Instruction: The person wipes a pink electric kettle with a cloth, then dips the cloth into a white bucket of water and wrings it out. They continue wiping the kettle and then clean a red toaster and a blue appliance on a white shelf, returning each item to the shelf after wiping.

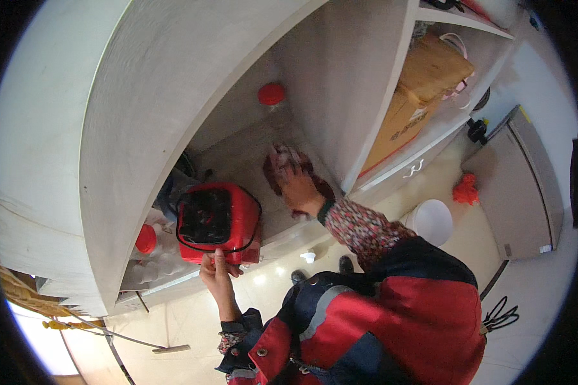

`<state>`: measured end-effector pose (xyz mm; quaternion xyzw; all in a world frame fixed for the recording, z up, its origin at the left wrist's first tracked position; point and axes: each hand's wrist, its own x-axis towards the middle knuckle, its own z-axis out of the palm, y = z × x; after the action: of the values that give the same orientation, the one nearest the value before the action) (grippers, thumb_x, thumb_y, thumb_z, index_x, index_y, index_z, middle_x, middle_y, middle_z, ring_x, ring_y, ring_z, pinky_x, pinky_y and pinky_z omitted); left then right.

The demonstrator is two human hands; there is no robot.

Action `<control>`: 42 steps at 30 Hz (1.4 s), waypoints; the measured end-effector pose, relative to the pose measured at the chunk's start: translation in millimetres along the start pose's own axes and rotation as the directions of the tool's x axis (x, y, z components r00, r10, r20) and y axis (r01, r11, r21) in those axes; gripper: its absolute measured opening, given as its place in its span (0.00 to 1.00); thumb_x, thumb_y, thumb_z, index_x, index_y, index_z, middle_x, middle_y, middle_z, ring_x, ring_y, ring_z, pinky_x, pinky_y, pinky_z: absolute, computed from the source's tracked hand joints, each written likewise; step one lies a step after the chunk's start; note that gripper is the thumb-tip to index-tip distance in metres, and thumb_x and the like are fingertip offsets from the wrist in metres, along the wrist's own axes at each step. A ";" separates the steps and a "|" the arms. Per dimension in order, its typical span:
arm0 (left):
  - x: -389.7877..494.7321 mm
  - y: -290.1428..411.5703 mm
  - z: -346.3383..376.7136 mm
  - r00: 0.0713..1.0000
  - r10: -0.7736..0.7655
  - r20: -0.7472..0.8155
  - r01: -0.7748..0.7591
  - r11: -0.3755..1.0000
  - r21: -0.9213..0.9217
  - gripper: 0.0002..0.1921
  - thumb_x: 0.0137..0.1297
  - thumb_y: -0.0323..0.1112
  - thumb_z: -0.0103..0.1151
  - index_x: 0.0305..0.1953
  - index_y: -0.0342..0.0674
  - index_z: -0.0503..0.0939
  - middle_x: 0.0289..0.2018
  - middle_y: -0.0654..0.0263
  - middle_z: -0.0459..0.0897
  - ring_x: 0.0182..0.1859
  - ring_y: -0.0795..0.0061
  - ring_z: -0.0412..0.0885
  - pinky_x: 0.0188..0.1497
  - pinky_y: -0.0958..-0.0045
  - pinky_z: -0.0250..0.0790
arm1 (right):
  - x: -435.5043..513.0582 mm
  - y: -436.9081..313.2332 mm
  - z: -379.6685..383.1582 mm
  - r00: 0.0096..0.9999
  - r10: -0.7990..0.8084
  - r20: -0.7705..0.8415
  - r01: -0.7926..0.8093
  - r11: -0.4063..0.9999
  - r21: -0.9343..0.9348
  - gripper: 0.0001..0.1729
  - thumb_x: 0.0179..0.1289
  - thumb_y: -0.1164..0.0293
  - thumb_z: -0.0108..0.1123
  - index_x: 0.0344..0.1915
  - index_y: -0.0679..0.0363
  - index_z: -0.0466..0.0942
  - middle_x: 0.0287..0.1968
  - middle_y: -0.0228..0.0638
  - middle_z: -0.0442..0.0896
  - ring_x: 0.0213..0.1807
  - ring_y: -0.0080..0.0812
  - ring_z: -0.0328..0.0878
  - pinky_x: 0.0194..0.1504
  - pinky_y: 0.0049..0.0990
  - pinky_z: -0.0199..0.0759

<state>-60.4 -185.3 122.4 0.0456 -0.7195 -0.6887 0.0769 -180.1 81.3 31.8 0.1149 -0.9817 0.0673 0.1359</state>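
My left hand (217,278) holds the front lower edge of a red appliance (245,216) with a black top panel and a black cord looped around it. The thumb lies near the cord. The appliance stands at the front of a grey cabinet compartment. Farther in, my right hand (301,188) is pressed down on a crumpled dark red cloth (323,186), which lies on the compartment's floor (275,227). The hand and cloth look blurred. Behind them, a clear jar with a red lid (271,94) stands in the back corner.
Left of the appliance are another red lid (146,239) and clear plastic containers (159,270). A cardboard box (404,110) fills the neighbouring compartment. On the floor are a white bucket (431,222), a small white object (308,256), a red plastic bag (466,189) and a long-handled tool (171,349).
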 end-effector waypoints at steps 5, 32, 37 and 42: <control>-4.8 15.9 -3.8 0.995 -0.083 0.062 0.082 0.996 0.022 0.16 0.72 0.42 0.52 0.30 0.37 0.69 0.11 0.65 0.71 0.13 0.78 0.72 0.15 0.79 0.63 | -76.6 -6.4 -36.9 0.990 0.000 0.142 -0.018 0.992 0.127 0.31 0.48 0.67 0.61 0.56 0.54 0.75 0.61 0.62 0.63 0.55 0.61 0.71 0.48 0.48 0.73; 412.3 -85.4 320.1 0.634 0.500 0.590 -0.773 0.381 0.508 0.52 0.37 0.51 0.74 0.67 0.46 0.59 0.56 0.54 0.70 0.58 0.47 0.69 0.60 0.55 0.66 | -73.8 37.1 8.0 0.992 0.094 -0.088 -0.077 0.980 0.185 0.19 0.51 0.65 0.57 0.44 0.59 0.80 0.61 0.62 0.67 0.60 0.61 0.67 0.46 0.46 0.74; 393.1 -92.0 328.4 0.665 0.445 0.600 -0.736 0.529 0.423 0.50 0.40 0.57 0.72 0.66 0.48 0.61 0.62 0.52 0.65 0.64 0.44 0.61 0.64 0.46 0.57 | -78.6 35.0 -7.8 0.973 0.035 -0.229 0.014 0.978 0.208 0.32 0.48 0.62 0.62 0.56 0.56 0.73 0.63 0.61 0.63 0.63 0.69 0.59 0.63 0.53 0.58; 341.3 -30.6 300.1 0.659 0.200 0.726 -0.727 -0.080 0.682 0.43 0.47 0.57 0.68 0.64 0.48 0.64 0.58 0.54 0.69 0.61 0.51 0.65 0.65 0.49 0.56 | -65.6 33.4 -10.3 0.973 0.081 -0.218 -0.029 0.972 0.233 0.32 0.47 0.61 0.63 0.55 0.60 0.74 0.66 0.63 0.57 0.64 0.69 0.56 0.58 0.56 0.63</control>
<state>-449.6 50.0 96.3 -0.3207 -0.9390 0.0345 0.1195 -124.2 128.8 19.7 0.0939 -0.9484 0.1959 0.2308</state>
